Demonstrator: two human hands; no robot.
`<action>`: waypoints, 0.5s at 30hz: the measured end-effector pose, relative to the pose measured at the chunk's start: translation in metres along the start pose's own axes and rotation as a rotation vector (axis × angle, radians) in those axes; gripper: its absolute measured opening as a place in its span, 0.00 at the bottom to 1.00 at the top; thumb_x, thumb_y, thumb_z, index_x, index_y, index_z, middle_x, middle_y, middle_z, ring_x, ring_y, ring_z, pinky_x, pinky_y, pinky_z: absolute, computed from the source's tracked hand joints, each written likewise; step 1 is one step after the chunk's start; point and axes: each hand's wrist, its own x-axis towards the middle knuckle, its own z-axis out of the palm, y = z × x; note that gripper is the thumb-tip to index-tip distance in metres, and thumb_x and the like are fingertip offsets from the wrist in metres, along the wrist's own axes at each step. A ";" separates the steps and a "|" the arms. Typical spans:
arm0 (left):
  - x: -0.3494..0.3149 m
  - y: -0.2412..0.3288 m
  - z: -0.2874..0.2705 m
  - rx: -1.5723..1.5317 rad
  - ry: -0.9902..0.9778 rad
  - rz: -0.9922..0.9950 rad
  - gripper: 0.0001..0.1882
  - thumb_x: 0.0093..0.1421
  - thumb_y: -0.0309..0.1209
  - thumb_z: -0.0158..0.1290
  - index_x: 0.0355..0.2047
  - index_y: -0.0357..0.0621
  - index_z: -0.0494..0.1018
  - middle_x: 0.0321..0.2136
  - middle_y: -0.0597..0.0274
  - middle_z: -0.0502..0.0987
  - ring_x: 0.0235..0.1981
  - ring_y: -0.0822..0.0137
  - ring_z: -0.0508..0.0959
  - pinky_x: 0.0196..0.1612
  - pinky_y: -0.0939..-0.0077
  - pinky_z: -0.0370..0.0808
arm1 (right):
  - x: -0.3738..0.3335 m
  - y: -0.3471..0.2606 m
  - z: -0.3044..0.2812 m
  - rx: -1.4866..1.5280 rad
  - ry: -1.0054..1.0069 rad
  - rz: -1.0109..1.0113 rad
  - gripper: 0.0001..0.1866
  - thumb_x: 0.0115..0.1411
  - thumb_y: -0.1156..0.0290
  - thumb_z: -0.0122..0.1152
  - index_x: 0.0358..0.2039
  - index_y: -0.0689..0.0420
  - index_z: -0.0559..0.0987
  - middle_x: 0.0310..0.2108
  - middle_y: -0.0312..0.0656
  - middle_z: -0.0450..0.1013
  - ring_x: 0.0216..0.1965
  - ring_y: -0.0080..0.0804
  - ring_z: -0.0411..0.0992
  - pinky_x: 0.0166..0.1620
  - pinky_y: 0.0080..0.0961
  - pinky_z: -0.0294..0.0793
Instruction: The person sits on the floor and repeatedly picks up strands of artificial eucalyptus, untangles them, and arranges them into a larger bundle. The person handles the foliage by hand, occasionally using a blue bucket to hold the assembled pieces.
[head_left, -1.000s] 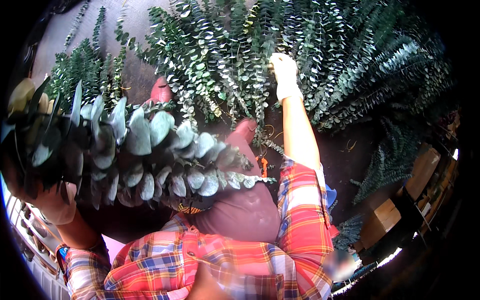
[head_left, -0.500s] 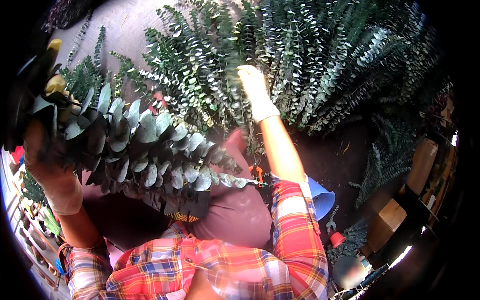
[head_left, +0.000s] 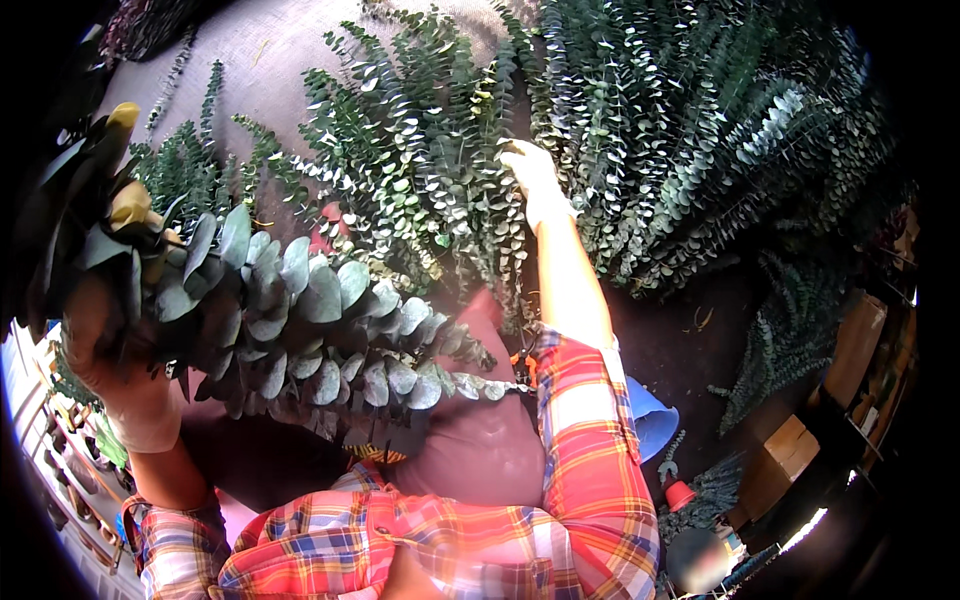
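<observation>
My left hand (head_left: 130,398), in a pale glove, is closed round the stems of a thick bunch of eucalyptus branches (head_left: 325,300). The large, round, grey-green leaves stretch rightward across my lap, and dark foliage partly hides the fingers. Forward of my body, my right hand (head_left: 538,178), also in a pale glove, is at the near ends of a row of loose eucalyptus branches (head_left: 420,130). Its fingers point left, slightly apart, with their tips against the leaves; I make out no stem in its grip. Yellow pieces (head_left: 130,205) stick out beside the held bunch.
More eucalyptus branches (head_left: 680,130) spread across the far right on a pale cloth (head_left: 270,50). Orange-handled cutters (head_left: 528,368) lie by my knee. To the right are a blue container (head_left: 652,418), a small red pot (head_left: 679,495) and a cardboard box (head_left: 790,450).
The whole view has shifted a little down and right. My right hand has moved slightly right; the branch blurred beside it earlier is now sharp. My left hand still holds its bunch.
</observation>
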 end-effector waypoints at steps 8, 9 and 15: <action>0.013 0.028 0.011 -0.709 0.175 -0.639 0.22 0.63 0.35 0.44 0.54 0.38 0.69 0.54 0.55 0.71 0.55 0.64 0.71 0.57 0.66 0.68 | -0.092 -0.126 -0.085 0.518 -0.200 -0.175 0.15 0.60 0.72 0.59 0.48 0.58 0.76 0.43 0.37 0.76 0.34 0.25 0.75 0.39 0.22 0.76; 0.016 0.017 0.011 -0.722 0.095 -0.621 0.24 0.64 0.40 0.40 0.54 0.39 0.69 0.55 0.57 0.71 0.56 0.68 0.69 0.59 0.68 0.66 | -0.108 -0.146 -0.091 0.566 -0.154 -0.239 0.14 0.58 0.73 0.61 0.46 0.58 0.78 0.40 0.38 0.77 0.32 0.26 0.76 0.35 0.24 0.79; 0.037 0.034 0.053 -0.963 -0.129 -0.426 0.24 0.51 0.32 0.54 0.51 0.46 0.72 0.48 0.62 0.75 0.50 0.68 0.75 0.52 0.68 0.73 | -0.217 -0.240 -0.131 0.568 -0.095 -0.496 0.14 0.60 0.73 0.60 0.47 0.58 0.78 0.41 0.38 0.77 0.34 0.29 0.76 0.33 0.25 0.75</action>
